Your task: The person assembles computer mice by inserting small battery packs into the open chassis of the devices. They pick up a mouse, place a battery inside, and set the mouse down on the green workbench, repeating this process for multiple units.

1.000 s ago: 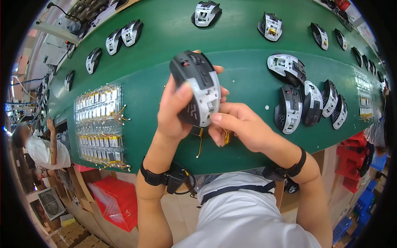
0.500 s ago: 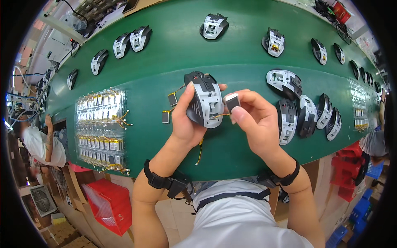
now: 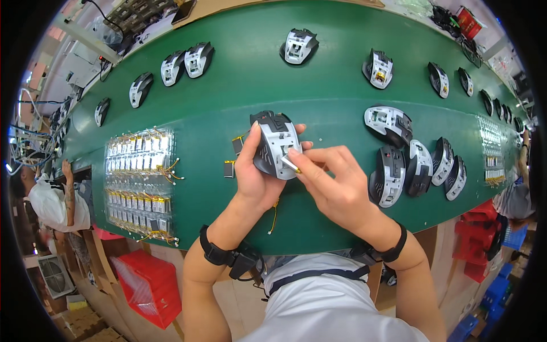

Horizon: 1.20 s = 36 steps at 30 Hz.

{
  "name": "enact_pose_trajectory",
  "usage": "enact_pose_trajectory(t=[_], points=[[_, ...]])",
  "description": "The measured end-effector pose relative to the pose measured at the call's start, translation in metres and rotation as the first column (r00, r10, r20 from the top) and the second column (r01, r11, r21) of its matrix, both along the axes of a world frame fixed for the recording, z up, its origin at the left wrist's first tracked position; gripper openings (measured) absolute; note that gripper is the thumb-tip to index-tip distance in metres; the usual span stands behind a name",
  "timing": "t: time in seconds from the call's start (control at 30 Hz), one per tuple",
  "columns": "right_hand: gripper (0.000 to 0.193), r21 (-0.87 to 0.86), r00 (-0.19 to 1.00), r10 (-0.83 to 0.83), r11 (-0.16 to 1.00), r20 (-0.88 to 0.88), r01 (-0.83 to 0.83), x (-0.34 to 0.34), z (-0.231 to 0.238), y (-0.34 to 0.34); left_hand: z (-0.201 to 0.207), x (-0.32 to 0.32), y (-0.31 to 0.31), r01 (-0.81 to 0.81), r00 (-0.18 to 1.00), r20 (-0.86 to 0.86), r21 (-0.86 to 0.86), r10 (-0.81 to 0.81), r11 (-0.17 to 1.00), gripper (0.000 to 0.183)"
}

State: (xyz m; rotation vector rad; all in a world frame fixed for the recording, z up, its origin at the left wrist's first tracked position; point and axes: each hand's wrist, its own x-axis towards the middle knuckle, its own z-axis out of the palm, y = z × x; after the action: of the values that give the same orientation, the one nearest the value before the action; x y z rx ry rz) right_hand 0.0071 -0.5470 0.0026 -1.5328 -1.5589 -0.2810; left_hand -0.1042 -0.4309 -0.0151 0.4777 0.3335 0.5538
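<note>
My left hand (image 3: 254, 176) is wrapped round a black and grey computer mouse (image 3: 274, 142), its underside turned up toward me. A small flat battery (image 3: 291, 165) is pinched in my right hand (image 3: 335, 181), tilted at the opening in the lower part of the mouse. How far it sits inside, I cannot tell, since my fingers cover part of it. Just left of the mouse, two more batteries with wires lie on the green table, the lower battery (image 3: 229, 169) nearer to me. A thin yellow wire (image 3: 274, 218) trails on the table below my left hand.
Clear plastic trays (image 3: 139, 182) filled with rows of wired batteries lie at left. To the right, several mice (image 3: 389, 175) are grouped, with more mice (image 3: 300, 47) along the far side. A red crate (image 3: 149, 285) stands below the table edge. Other people sit at both ends.
My right hand has brought the battery leftward from beside the mouse onto its underside opening. The battery has been turned from facing me to a tilted position. My left hand still holds the mouse.
</note>
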Motion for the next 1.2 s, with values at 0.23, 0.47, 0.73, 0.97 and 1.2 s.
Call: enact_pose_trajectory(t=[0.23, 0.47, 0.73, 0.97, 1.2], points=[[0.039, 0.052, 0.999, -0.014, 0.999, 0.043, 0.012, 0.000, -0.002, -0.004, -0.002, -0.001, -0.002, -0.025, 1.000, -0.008, 0.021, 0.025, 0.999, 0.055], [0.027, -0.089, 0.916, 0.107, 0.984, -0.386, -0.153, -0.002, 0.000, -0.007, -0.002, 0.000, -0.006, 0.025, 0.998, 0.056, 0.086, -0.030, 0.996, 0.055], [0.020, 0.023, 0.952, 0.222, 0.975, -0.210, -0.223, 0.002, 0.004, -0.005, 0.000, -0.001, -0.003, 0.065, 0.990, 0.114, 0.136, -0.080, 0.989, 0.060], [0.018, -0.090, 0.878, 0.204, 0.959, -0.434, -0.267, 0.011, 0.006, -0.006, 0.002, -0.004, -0.006, 0.064, 0.997, -0.070, 0.341, -0.043, 0.938, 0.059], [0.018, -0.109, 0.849, 0.165, 0.962, -0.502, -0.251, 0.009, 0.012, -0.009, 0.007, -0.005, -0.008, 0.098, 0.995, -0.061, 0.378, -0.081, 0.921, 0.057]])
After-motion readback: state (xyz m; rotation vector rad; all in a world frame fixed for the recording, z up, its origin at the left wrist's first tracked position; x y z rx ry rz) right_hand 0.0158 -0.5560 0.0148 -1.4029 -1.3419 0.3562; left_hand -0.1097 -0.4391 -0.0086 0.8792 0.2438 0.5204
